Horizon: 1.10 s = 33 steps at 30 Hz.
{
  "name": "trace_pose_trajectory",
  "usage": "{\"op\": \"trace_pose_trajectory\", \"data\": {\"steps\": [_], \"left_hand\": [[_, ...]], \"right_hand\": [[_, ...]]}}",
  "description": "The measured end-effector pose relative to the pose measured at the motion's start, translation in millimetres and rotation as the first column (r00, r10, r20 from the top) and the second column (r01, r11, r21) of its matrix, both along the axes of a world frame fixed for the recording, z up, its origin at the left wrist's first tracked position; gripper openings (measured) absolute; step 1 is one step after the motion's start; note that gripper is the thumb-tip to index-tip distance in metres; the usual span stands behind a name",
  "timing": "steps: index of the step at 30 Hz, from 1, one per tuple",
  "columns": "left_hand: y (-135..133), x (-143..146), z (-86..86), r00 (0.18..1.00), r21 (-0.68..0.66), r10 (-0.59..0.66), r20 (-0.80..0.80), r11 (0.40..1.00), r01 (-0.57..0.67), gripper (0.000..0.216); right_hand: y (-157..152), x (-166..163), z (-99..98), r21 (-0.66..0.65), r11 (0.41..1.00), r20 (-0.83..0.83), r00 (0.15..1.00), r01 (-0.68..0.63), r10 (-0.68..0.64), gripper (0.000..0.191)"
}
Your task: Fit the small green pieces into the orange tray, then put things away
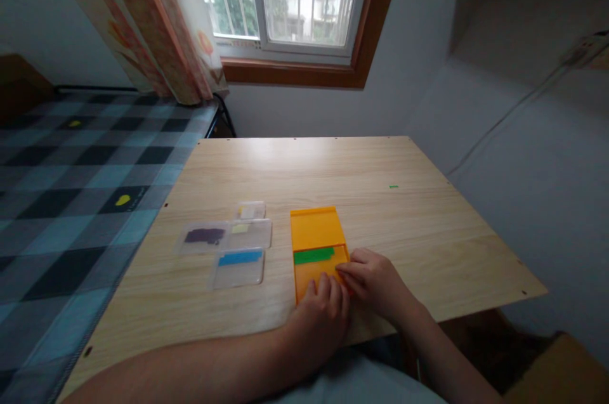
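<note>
An orange flat box [316, 229] lies on the wooden table [333, 169], with a green strip [313, 256] across its lower part. My left hand [320, 318] rests at the box's near edge, fingers curled onto it. My right hand [375, 283] is at the box's right near corner, fingertips pinched against the orange edge. Both hands touch the box.
Left of the box lie clear plastic cases: one with a purple piece [204, 236], one with a blue strip [239, 258], one with a pale yellow piece [240, 228], and a small one [251, 209] behind. A tiny green bit [393, 186] lies farther back. A checked bed [71, 201] is left.
</note>
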<state>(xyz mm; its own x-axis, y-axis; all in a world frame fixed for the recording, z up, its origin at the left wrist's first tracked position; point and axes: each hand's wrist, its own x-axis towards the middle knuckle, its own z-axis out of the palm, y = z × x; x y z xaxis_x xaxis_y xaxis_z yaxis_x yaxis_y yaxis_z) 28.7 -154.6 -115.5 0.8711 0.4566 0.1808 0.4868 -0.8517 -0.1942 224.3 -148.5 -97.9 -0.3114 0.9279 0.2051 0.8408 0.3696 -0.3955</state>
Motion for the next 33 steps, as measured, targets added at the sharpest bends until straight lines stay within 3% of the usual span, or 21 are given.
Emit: {"op": "trace_pose_trajectory", "data": {"steps": [10,33], "left_hand": [[0,1,5.7,1.0,-0.018,-0.001,-0.002,1.0,0.001,0.04],[0,1,6.7,1.0,-0.024,-0.003,-0.002,1.0,0.003,0.04]], "right_hand": [[15,0,-4.9,0.066,0.998,-0.02,1.0,-0.023,0.024,0.019],[14,-6,0.3,-0.017,0.999,-0.022,0.999,0.034,-0.034,0.017]]}}
